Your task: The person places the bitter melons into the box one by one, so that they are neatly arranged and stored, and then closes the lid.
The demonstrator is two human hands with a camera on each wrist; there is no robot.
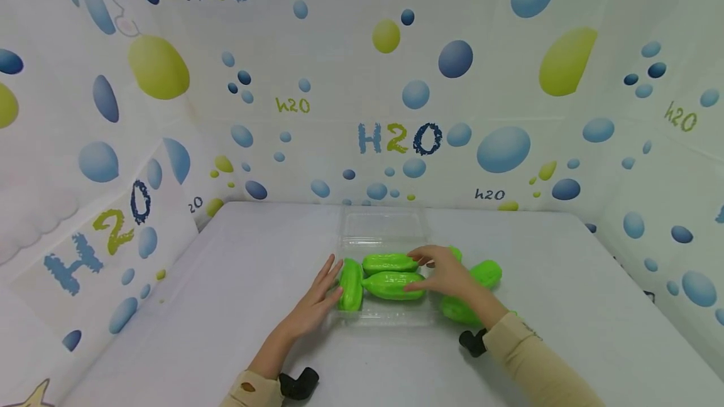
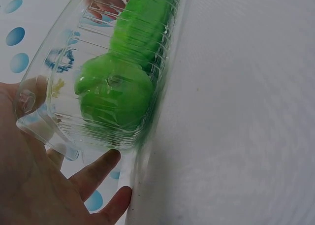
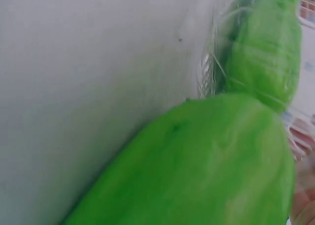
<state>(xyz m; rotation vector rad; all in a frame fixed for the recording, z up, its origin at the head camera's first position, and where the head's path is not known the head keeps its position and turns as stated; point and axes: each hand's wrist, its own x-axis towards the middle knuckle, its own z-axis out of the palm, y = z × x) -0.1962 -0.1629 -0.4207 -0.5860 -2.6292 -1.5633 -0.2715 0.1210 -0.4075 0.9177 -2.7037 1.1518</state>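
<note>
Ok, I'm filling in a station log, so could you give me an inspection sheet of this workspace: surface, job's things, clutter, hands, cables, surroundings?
Surface: white table; a few tiny dark specks show in the wrist views.
Job's things: clear plastic box, open, with three green vegetables inside; loose vegetables to its right, partly hidden, exact count unclear.
Clutter: nothing seen.
Hands: left hand at the box's left end, fingers spread; right hand touching the two crosswise vegetables, firmness of hold unclear. Black pieces sit at both wrists.
Cables: nothing seen.
Surroundings: white backdrop printed with "H2O" and blue and yellow-green spots.
</note>
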